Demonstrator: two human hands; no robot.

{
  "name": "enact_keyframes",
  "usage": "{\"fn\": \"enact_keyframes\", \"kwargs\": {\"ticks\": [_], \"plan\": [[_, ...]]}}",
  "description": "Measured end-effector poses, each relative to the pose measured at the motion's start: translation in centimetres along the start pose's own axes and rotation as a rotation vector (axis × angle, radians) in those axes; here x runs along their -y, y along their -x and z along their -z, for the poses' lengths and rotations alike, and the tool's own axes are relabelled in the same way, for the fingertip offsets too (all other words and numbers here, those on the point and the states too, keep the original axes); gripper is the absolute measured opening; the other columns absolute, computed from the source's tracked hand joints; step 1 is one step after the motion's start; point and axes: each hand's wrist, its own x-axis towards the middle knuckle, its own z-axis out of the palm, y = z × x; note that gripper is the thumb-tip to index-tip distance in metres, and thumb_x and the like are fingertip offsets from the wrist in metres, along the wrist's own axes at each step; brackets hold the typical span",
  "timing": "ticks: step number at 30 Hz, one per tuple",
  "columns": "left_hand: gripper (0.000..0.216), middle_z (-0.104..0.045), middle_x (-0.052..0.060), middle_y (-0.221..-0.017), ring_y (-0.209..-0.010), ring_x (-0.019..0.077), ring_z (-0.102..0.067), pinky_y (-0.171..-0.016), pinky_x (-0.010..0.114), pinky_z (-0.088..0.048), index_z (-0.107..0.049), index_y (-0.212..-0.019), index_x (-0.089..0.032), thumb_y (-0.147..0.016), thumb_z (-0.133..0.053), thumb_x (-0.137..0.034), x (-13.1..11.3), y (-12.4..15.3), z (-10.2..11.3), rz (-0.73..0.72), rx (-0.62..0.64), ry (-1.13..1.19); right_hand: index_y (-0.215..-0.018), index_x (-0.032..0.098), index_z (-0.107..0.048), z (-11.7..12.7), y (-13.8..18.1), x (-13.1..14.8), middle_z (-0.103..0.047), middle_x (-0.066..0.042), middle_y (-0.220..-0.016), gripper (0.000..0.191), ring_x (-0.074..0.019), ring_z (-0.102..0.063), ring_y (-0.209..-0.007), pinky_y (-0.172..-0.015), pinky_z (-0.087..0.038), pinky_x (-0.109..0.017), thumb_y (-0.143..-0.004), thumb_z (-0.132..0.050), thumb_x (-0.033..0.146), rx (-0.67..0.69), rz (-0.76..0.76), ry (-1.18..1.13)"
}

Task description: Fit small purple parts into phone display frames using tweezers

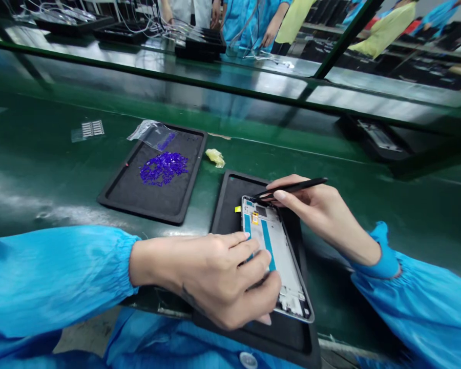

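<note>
A phone frame (282, 256) with a white and teal inside lies tilted in a black tray (230, 205) near the table's front edge. My left hand (223, 279) presses on its left side, fingers curled over the edge. My right hand (317, 207) grips black tweezers (292, 188), whose tips point at the frame's top end near a small orange part (255, 218). A yellow tab (237, 209) sits on the tray just left of the frame.
A second black tray (130, 192) to the left carries a pile of small purple parts (163, 168) and a clear bag (153, 134). A yellow scrap (215, 157) and a parts strip (92, 128) lie on the green belt. Other people stand beyond a raised shelf (253, 92).
</note>
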Motion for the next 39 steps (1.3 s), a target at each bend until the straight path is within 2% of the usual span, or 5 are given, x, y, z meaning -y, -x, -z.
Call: {"fn": "enact_keyframes", "kwargs": {"ticks": [12, 17, 28, 33, 39], "plan": [[0.024, -0.065, 0.013, -0.108, -0.096, 0.0248, -0.062, -0.077, 0.036, -0.055, -0.063, -0.105, -0.013, -0.097, -0.054, -0.033, -0.9, -0.3, 0.0, 0.166, 0.344, 0.322, -0.097, 0.022, -0.073, 0.2, -0.3, -0.1, -0.076, -0.006, -0.100, 0.027, -0.0242, -0.076, -0.089, -0.079, -0.064, -0.037, -0.089, -0.068, 0.047, 0.034, -0.063, -0.172], [0.036, -0.063, 0.010, -0.103, -0.093, 0.0240, -0.058, -0.076, 0.037, -0.050, -0.063, -0.101, -0.014, -0.097, -0.056, -0.050, -0.5, -0.5, 0.4, 0.148, 0.303, 0.325, -0.099, 0.023, -0.071, 0.2, -0.6, -0.3, -0.076, -0.006, -0.097, 0.025, -0.0253, -0.076, -0.095, -0.079, -0.065, -0.036, -0.089, -0.069, 0.047, 0.020, -0.107, -0.294], [0.018, -0.047, 0.000, -0.064, -0.059, 0.0161, -0.049, -0.051, 0.033, -0.033, -0.055, -0.075, -0.018, -0.093, -0.056, -0.017, -2.6, -0.7, 1.6, -0.014, 0.376, 0.230, -0.101, 0.029, -0.072, 3.0, 1.4, -2.0, -0.075, -0.003, -0.098, 0.019, -0.0261, -0.074, -0.090, -0.081, -0.060, -0.042, -0.090, -0.067, 0.044, -0.487, 0.115, -0.006], [0.019, -0.059, 0.003, -0.069, -0.065, 0.0184, -0.058, -0.054, 0.032, -0.040, -0.056, -0.080, -0.017, -0.098, -0.054, -0.023, 1.4, -1.5, -0.7, 0.029, 0.446, 0.039, -0.108, 0.028, -0.070, 3.5, 3.8, -1.3, -0.076, -0.001, -0.100, 0.016, -0.0221, -0.074, -0.093, -0.083, -0.060, -0.037, -0.092, -0.066, 0.031, -0.617, 0.312, 0.086], [0.023, -0.071, 0.010, -0.091, -0.085, 0.0210, -0.068, -0.068, 0.029, -0.051, -0.063, -0.101, -0.015, -0.103, -0.049, -0.033, 10.7, -4.2, -5.0, 0.243, 0.800, -0.135, -0.116, 0.022, -0.067, 1.7, 5.7, -0.8, -0.077, -0.005, -0.106, 0.027, -0.0190, -0.074, -0.095, -0.086, -0.059, -0.029, -0.091, -0.065, 0.013, -0.573, 0.663, 0.279]]}}
